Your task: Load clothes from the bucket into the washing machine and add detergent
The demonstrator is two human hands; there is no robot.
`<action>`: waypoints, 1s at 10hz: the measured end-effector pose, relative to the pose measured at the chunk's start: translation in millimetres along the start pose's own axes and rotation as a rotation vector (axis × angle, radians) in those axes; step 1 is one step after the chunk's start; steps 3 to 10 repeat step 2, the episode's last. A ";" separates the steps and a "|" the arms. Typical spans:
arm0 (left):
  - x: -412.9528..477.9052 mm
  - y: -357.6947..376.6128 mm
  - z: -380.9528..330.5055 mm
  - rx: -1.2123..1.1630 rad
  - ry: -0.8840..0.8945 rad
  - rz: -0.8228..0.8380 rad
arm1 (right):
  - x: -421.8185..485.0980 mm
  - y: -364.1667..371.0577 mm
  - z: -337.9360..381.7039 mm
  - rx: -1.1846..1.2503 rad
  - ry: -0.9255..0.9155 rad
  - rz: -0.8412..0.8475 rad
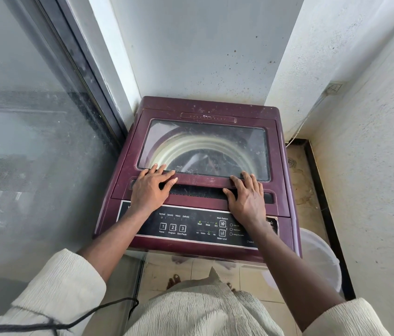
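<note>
A maroon top-loading washing machine (pixel 205 110) stands in the corner with its glass lid (pixel 205 146) down; the drum shows through the dusty pane. My left hand (pixel 151 187) lies flat on the lid's front edge at the left, fingers straight. My right hand (pixel 248 195) lies flat on the same edge at the right, with its thumb over the dark handle recess (pixel 198 192). A translucent white bucket (pixel 319 260) stands on the floor to the machine's right, partly hidden by my right forearm. No clothes or detergent are in sight.
The black control panel (pixel 191 226) with numbered buttons runs along the machine's front. A glass sliding door (pixel 33 141) closes off the left side. White walls stand behind and to the right. A floor drain (pixel 291 162) and a white cable (pixel 300 127) lie at the right.
</note>
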State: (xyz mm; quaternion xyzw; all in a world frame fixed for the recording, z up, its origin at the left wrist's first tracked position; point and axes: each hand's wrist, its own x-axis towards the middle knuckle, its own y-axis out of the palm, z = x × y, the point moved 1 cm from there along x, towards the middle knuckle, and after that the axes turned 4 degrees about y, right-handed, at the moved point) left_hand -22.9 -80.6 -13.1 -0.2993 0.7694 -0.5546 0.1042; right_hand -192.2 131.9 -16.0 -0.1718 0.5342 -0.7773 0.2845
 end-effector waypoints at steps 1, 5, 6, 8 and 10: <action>0.6 -3.3 0.0 0.066 0.023 0.016 | 2.1 -1.5 0.4 -0.037 -0.001 0.023; 13.4 -13.8 -11.6 0.227 0.037 -0.005 | 15.3 -12.5 7.1 -0.057 -0.013 0.027; 13.4 -13.8 -11.6 0.227 0.037 -0.005 | 15.3 -12.5 7.1 -0.057 -0.013 0.027; 13.4 -13.8 -11.6 0.227 0.037 -0.005 | 15.3 -12.5 7.1 -0.057 -0.013 0.027; 13.4 -13.8 -11.6 0.227 0.037 -0.005 | 15.3 -12.5 7.1 -0.057 -0.013 0.027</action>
